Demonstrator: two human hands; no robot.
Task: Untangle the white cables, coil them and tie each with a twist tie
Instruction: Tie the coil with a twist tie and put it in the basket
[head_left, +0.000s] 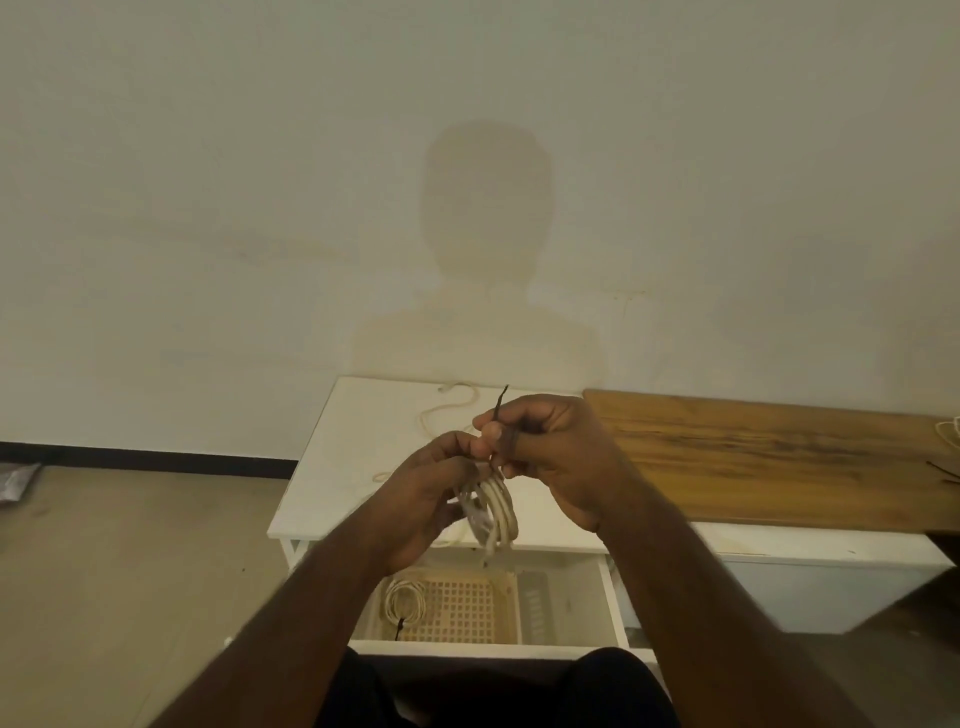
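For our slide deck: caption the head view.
Both hands fasten a dark twist tie around a coiled white cable above an open drawer.

white desk (332, 467) up against the wall (260, 182) | wooden board (753, 457) butting up to the desk's right edge | open drawer (571, 597) under the front edge, beige perforated basket (467, 613) sitting in it | grey packet (15, 480) on the floor (130, 571), far left | shadow (483, 234) of a person on the wall
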